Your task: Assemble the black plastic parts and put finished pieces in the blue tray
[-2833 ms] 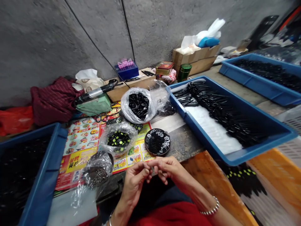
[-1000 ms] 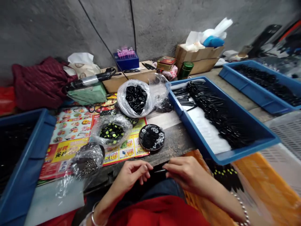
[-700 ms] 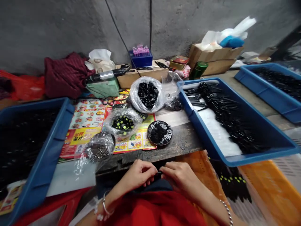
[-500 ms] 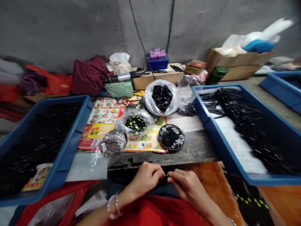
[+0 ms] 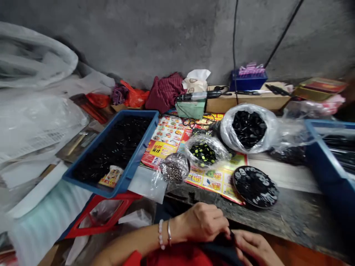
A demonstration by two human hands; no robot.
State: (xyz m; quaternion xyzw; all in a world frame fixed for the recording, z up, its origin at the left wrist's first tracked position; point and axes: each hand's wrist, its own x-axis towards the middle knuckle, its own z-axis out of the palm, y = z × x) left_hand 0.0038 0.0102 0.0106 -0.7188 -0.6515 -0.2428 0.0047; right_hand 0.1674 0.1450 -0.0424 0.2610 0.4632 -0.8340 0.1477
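My left hand (image 5: 203,223) is curled shut low in the view, below the front edge of the workbench (image 5: 299,216), fingertips pinched against something dark and small that I cannot make out. My right hand (image 5: 256,249) meets it from the right at the bottom edge, fingers bent and closed toward the same spot. Both hands hover over dark cloth and a red garment (image 5: 177,256) in my lap. Closest on the bench are a round black dish of small parts (image 5: 255,181) and a clear bag of metal bits (image 5: 173,170).
A blue tray of black parts (image 5: 116,149) sits left on a red stand (image 5: 97,220). Bags of black pieces (image 5: 248,127) and green-dotted pieces (image 5: 205,151) lie on a printed flyer (image 5: 166,136). Another blue tray (image 5: 330,162) is at right. Clear plastic sheeting (image 5: 33,107) fills the far left.
The view has swung left, so the left blue tray is now central and the right tray is nearly out of frame. My hands have stayed pinched together and sit lower, over my lap.
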